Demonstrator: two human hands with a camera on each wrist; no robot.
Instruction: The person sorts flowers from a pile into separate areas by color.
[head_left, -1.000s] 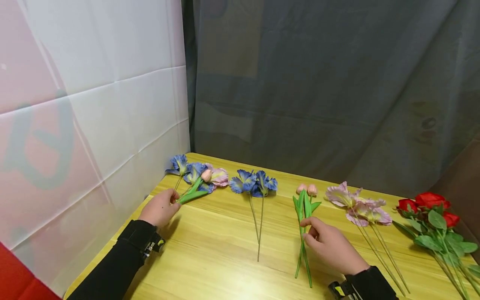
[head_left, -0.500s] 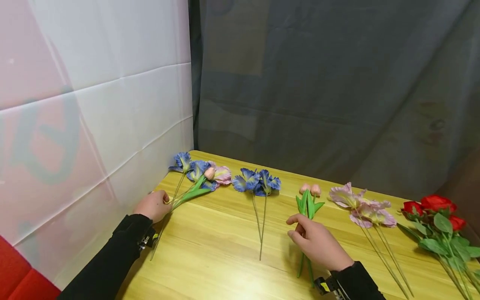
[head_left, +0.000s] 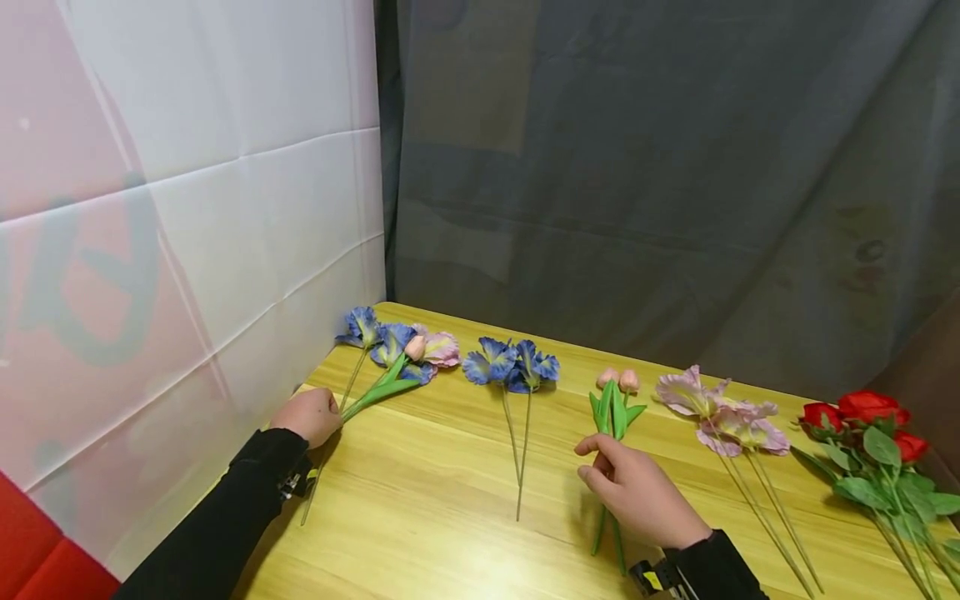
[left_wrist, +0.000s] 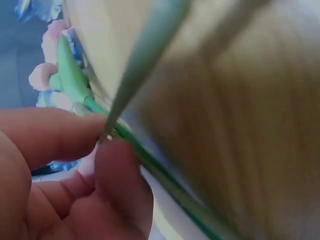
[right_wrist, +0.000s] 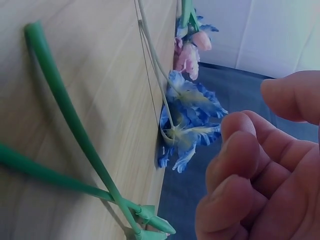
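At the table's left side, my left hand (head_left: 309, 417) pinches a thin grey-green flower stem (left_wrist: 142, 60) between thumb and finger, seen close in the left wrist view. Beyond the fingers spread the bunch's heads: blue irises (head_left: 362, 327), a pink iris (head_left: 442, 349) and a pink tulip (head_left: 416, 347) with green leaves. The tulip's green stem (left_wrist: 165, 176) runs just behind the fingertips. My right hand (head_left: 645, 492), loosely curled and holding nothing, hovers over the crossed stems (right_wrist: 75, 125) of two pink tulips (head_left: 628, 382), hiding part of them.
Two blue irises (head_left: 491, 362) lie mid-table between the hands. Pale pink irises (head_left: 742, 425) lie right of the tulips, and red roses (head_left: 873, 407) at the far right. A white cloth wall (head_left: 300, 208) borders the left; a dark grey curtain (head_left: 600, 208) hangs behind the wooden table (head_left: 420, 500).
My left hand has slid left and nearer along the bunch's stems, uncovering more of them. My right hand has shifted slightly left from beside the tulip stems to over them.
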